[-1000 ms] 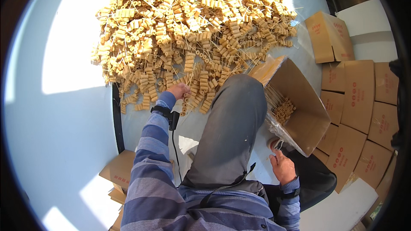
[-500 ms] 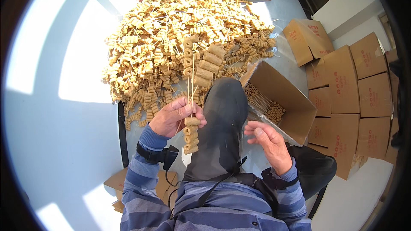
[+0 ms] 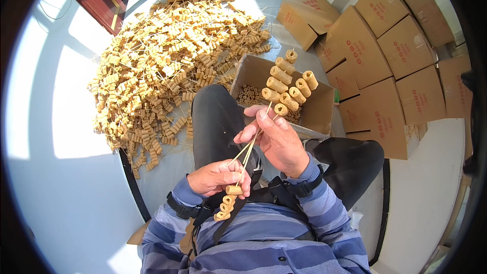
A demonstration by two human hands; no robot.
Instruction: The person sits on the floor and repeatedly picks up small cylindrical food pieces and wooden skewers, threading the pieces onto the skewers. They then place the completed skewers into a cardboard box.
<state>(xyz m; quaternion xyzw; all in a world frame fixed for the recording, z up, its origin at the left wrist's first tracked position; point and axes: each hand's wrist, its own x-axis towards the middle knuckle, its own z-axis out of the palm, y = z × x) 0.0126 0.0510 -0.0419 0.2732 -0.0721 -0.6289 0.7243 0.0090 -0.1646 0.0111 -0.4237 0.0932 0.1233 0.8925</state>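
Head view: your left hand [image 3: 218, 177] is closed around the lower ends of the skewers [image 3: 248, 152] of tan rolls, and your right hand [image 3: 276, 139] pinches them higher up, above your lap; the open cardboard box [image 3: 319, 109] sits just beyond your hands

A heap of skewers [image 3: 172, 66] fills the upper left, an open box [image 3: 314, 111] sits centre right behind both hands, and closed cartons [image 3: 401, 56] crowd the upper right.

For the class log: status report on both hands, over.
Left hand grips skewers' lower end. Right hand pinches them higher. Open carton ahead. Nothing obstructing.
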